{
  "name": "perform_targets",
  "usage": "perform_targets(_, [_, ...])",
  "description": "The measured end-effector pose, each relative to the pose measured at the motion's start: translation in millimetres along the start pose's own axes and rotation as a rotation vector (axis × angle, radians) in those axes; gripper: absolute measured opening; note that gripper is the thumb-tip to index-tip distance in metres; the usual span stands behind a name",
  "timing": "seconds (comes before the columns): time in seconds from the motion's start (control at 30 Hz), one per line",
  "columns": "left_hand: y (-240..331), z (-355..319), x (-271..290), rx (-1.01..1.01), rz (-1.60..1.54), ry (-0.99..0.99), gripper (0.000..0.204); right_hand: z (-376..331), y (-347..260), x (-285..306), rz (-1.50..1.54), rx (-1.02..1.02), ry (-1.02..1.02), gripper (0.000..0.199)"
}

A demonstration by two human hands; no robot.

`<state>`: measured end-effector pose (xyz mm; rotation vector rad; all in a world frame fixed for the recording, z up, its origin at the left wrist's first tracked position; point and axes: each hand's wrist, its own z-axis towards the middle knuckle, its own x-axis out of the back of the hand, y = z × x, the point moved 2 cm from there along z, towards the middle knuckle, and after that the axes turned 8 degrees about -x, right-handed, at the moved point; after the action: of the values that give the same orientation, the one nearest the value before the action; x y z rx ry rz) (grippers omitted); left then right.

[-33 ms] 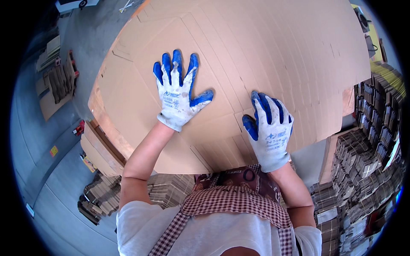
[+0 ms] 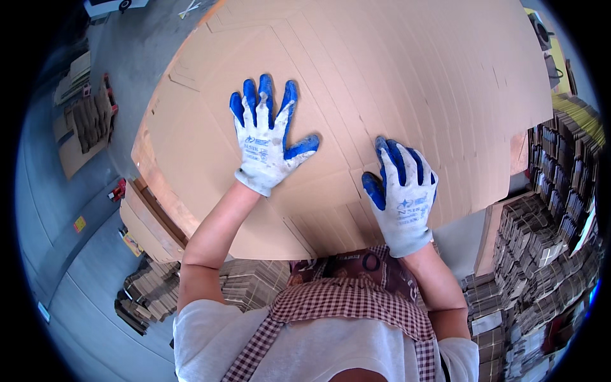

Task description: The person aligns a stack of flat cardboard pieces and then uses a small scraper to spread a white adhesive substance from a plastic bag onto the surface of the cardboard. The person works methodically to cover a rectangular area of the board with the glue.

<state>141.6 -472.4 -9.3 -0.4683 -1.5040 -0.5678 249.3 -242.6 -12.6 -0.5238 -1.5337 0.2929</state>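
Observation:
A large brown die-cut cardboard sheet (image 2: 407, 76) lies on top of a stack in front of me. My left hand (image 2: 267, 143), in a white glove with blue fingers, presses flat on the sheet with its fingers spread wide. My right hand (image 2: 402, 197), in the same kind of glove, rests palm down near the sheet's near edge, fingers closer together and slightly curved. Neither hand grips anything.
The stack of cardboard sheets (image 2: 149, 216) shows its edge at lower left. Bundles of folded cardboard are piled at the right (image 2: 547, 242) and near my left elbow (image 2: 149, 290). More flat cardboard (image 2: 86, 124) lies on the grey floor (image 2: 76, 267) at far left.

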Motion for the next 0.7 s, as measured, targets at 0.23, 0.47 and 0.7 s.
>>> perform_targets(0.23, [-0.8,-8.9,-2.1,0.014,-0.038,-0.032,0.091,-0.4,-0.3,1.0,0.009,-0.005,-0.042,0.068])
perform_targets(0.47, [-2.4,-5.0,3.0,-0.021,-0.034,-0.037,0.091,-1.5,2.2,-2.4,-0.007,0.005,-0.018,0.062])
perform_targets(0.7, [-1.5,-3.1,3.7,-0.048,-0.032,-0.009,0.092,0.6,1.5,-0.9,-0.002,0.013,-0.014,0.064])
